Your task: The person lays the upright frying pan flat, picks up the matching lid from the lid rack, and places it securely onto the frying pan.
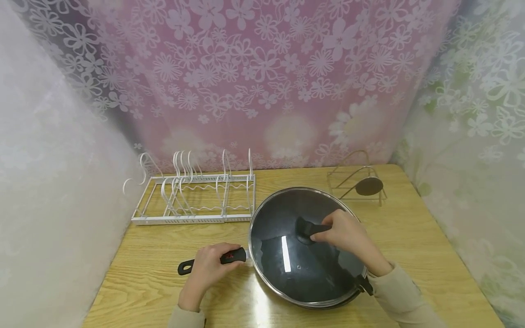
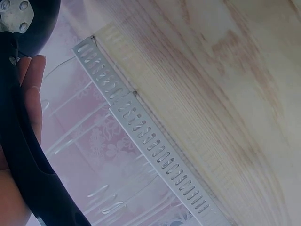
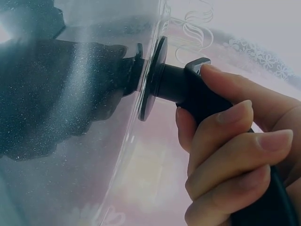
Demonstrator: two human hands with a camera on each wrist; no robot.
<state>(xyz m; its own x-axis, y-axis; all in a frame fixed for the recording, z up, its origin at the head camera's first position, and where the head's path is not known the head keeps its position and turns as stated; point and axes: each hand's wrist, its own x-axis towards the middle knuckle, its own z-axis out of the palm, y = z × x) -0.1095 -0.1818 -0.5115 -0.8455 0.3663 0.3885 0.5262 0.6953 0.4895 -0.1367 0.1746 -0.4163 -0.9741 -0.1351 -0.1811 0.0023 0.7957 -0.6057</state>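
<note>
A black frying pan (image 2: pixel 40 33) with a long black handle (image 1: pixel 233 256) stands on the wooden table, front of centre. Its glass lid (image 1: pixel 279 282), rimmed in metal, covers it. My left hand (image 1: pixel 207 264) grips the long handle at the pan's left, with fingers (image 2: pixel 34 89) behind the handle in the left wrist view. My right hand (image 1: pixel 344 230) holds the lid's black knob handle (image 1: pixel 302 228), fingers curled round it in the right wrist view. A short black side handle (image 1: pixel 364 284) shows at the pan's lower right, close to the right sleeve.
Behind and left stands a white metal rack (image 1: pixel 180 220) with upright curved dividers. A thin wire stand (image 1: pixel 357 169) with a dark round disc (image 1: pixel 369 186) is at the back right. Floral curtains (image 1: pixel 262 91) enclose the wooden table (image 1: pixel 143 273) at the back and sides.
</note>
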